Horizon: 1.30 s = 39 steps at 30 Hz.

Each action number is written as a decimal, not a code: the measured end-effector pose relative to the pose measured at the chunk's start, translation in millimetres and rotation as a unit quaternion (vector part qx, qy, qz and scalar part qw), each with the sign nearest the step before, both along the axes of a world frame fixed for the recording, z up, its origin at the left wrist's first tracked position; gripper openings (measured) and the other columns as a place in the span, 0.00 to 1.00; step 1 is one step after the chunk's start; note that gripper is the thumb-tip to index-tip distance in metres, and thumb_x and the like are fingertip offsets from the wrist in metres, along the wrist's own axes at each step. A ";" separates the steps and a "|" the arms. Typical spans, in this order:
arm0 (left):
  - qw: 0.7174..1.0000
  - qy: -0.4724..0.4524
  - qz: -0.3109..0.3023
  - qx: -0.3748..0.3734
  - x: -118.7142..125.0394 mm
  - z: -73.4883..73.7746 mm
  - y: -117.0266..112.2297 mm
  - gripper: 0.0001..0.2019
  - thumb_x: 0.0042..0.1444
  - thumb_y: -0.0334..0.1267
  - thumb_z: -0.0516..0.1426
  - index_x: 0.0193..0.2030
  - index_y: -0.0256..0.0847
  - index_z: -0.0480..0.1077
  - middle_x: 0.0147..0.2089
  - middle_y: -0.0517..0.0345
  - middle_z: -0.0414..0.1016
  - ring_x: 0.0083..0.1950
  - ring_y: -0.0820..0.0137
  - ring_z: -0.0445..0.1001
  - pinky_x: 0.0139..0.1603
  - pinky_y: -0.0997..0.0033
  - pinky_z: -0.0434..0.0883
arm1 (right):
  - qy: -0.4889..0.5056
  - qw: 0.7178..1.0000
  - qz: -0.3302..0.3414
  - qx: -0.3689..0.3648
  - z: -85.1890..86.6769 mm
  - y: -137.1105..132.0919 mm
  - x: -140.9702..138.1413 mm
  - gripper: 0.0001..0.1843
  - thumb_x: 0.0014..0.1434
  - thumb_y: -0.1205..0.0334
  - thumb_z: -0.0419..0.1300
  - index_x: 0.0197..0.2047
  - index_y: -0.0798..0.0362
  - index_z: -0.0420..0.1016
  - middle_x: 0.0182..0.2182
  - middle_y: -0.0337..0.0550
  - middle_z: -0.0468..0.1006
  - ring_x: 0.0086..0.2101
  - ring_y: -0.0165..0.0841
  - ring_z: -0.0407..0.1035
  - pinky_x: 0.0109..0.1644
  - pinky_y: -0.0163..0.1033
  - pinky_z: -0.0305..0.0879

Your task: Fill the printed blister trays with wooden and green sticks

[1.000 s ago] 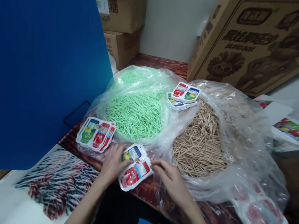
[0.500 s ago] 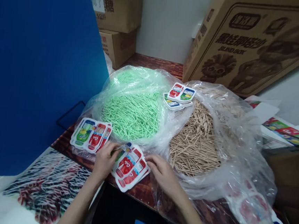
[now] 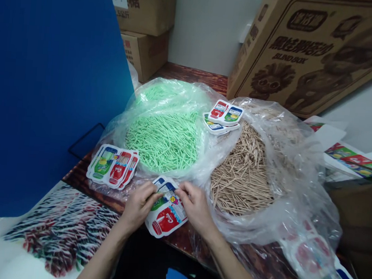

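Note:
Both hands meet at the table's front edge over a small stack of printed blister cards (image 3: 166, 211) showing red and green bottle pictures. My left hand (image 3: 140, 205) pinches the stack's left side, fingers curled. My right hand (image 3: 195, 207) grips its right top edge with thumb and fingers closed. Just behind lie a clear bag of green sticks (image 3: 164, 140) and a clear bag of plain wooden sticks (image 3: 243, 179). Another pile of cards (image 3: 112, 166) lies to the left of my hands.
A few more cards (image 3: 223, 116) rest between the two bags. A blue board (image 3: 47, 84) stands at the left. Cardboard boxes (image 3: 311, 50) lean at the back. Printed sheets (image 3: 354, 156) lie at right, a patterned sheet (image 3: 61, 228) at front left.
The fanned cards have been pushed together into one stack. My right hand moved left onto the stack, and my left hand shifted slightly right.

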<state>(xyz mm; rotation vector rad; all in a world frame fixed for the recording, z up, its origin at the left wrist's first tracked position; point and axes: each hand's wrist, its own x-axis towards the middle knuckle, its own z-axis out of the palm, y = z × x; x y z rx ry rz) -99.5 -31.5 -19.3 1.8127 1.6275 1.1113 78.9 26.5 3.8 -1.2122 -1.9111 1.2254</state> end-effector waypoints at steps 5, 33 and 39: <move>0.999 -0.031 -0.012 -0.043 2.5 0.8 1.9 0.11 0.61 0.36 0.53 0.27 0.40 0.62 0.28 0.61 0.63 0.31 0.72 0.65 0.33 0.73 0.60 | -0.007 1.000 0.022 -0.020 2.3 5.4 4.4 0.11 0.61 0.62 0.53 0.28 0.53 0.66 0.25 0.35 0.67 0.29 0.30 0.63 0.34 0.34 0.55; 0.993 -0.086 0.018 -0.084 2.1 -6.4 -4.1 0.13 0.62 0.40 0.51 0.28 0.40 0.68 0.28 0.59 0.67 0.32 0.68 0.69 0.34 0.71 0.63 | -0.437 0.875 -0.109 0.178 -4.1 106.4 -28.9 0.15 0.59 0.56 0.59 0.43 0.60 0.71 0.43 0.58 0.73 0.46 0.45 0.65 0.46 0.44 0.60; 0.991 -0.096 0.016 -0.091 1.9 -8.5 -2.4 0.13 0.61 0.40 0.51 0.27 0.40 0.68 0.27 0.59 0.67 0.32 0.68 0.68 0.34 0.71 0.63 | -0.447 0.877 -0.104 0.142 -3.7 112.6 -38.4 0.13 0.59 0.64 0.54 0.44 0.63 0.73 0.44 0.63 0.73 0.48 0.48 0.66 0.49 0.48 0.58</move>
